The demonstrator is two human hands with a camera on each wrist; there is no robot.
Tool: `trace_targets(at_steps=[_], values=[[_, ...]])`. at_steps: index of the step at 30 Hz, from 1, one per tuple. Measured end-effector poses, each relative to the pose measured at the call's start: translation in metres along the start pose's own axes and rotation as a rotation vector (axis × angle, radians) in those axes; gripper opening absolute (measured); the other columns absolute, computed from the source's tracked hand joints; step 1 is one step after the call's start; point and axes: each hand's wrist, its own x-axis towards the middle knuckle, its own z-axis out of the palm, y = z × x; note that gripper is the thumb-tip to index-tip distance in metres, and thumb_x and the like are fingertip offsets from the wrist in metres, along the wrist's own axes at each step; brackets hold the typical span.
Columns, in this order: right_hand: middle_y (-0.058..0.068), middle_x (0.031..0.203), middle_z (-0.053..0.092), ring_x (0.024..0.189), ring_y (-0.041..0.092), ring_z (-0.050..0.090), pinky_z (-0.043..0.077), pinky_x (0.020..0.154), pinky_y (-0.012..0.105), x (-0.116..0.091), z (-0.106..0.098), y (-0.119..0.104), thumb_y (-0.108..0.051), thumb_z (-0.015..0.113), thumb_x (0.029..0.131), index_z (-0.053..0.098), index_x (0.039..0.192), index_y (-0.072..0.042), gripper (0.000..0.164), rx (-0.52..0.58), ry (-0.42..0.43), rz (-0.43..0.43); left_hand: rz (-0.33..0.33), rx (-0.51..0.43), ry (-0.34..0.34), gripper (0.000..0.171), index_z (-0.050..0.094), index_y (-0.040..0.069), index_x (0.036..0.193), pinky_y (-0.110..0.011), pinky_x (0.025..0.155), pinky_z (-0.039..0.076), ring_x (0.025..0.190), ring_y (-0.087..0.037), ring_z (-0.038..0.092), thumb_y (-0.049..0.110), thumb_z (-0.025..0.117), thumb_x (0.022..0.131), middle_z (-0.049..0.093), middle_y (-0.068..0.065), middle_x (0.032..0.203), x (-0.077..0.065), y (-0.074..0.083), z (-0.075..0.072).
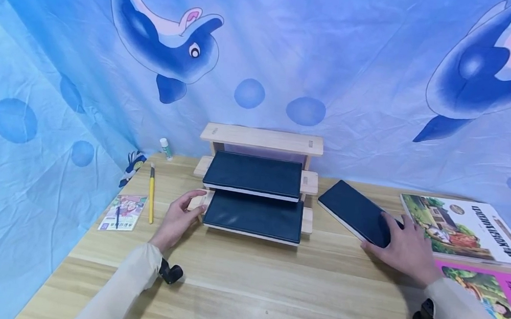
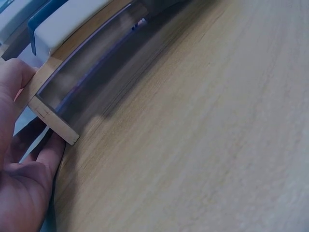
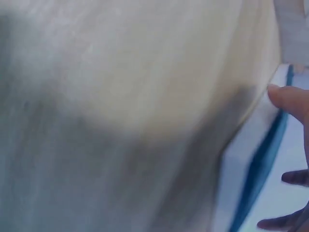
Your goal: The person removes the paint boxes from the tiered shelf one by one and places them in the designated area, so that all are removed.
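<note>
A stepped wooden rack [image 1: 262, 137] stands near the back of the table. On its two lower steps lie flat dark blue books with white edges, an upper one [image 1: 254, 174] and a lower one [image 1: 254, 216]. My left hand [image 1: 179, 220] grips the left end of the rack's lowest step [image 2: 53, 118], thumb above and fingers beneath. To the right of the rack, a third dark blue book [image 1: 357, 210] lies slanted on the table. My right hand [image 1: 406, 248] holds its near right end, with the thumb on the white edge [image 3: 260, 116] and fingers across the other side.
Left of the rack are a glue stick [image 1: 166, 149], a yellow-handled brush [image 1: 151, 193] and a small printed booklet [image 1: 126, 213] with a thin dark stick on it. Picture books [image 1: 471, 226] lie at the right, a pink-edged one [image 1: 492, 295] nearer. A blue curtain [image 1: 266, 52] hangs behind.
</note>
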Motion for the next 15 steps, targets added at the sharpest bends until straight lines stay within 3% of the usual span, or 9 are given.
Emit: trace_targets(at_steps=[3,7,15], values=[[0.037,0.129,0.028,0.104,0.062,0.03,0.028,0.07,0.074,-0.002,-0.011,-0.008,-0.077,0.055,0.061,0.034,0.136,-0.009,0.103,-0.022,0.049,-0.01,-0.02,-0.003,0.001,0.04,0.051,0.003,0.123,-0.018,0.044,0.038,0.05,-0.006,0.036,0.005,0.062,0.084,0.043,-0.008,0.134,-0.002,0.008,0.003],[0.035,0.131,0.03,0.107,0.059,0.032,0.028,0.075,0.072,-0.001,-0.026,-0.028,-0.075,0.059,0.061,0.037,0.134,-0.011,0.1,-0.004,0.115,-0.069,-0.027,-0.005,-0.001,0.04,0.05,0.003,0.123,-0.019,0.044,0.038,0.051,-0.005,0.038,0.004,0.061,0.084,0.042,-0.009,0.135,-0.002,0.009,0.004],[0.024,0.136,0.033,0.119,0.046,0.032,0.029,0.083,0.066,0.011,-0.043,-0.088,-0.063,0.065,0.064,0.04,0.134,-0.015,0.089,-0.026,0.247,-0.282,-0.038,-0.005,0.011,0.041,0.051,0.003,0.123,-0.017,0.044,0.037,0.043,-0.004,0.034,0.004,0.062,0.084,0.043,-0.009,0.134,-0.002,0.009,0.003]])
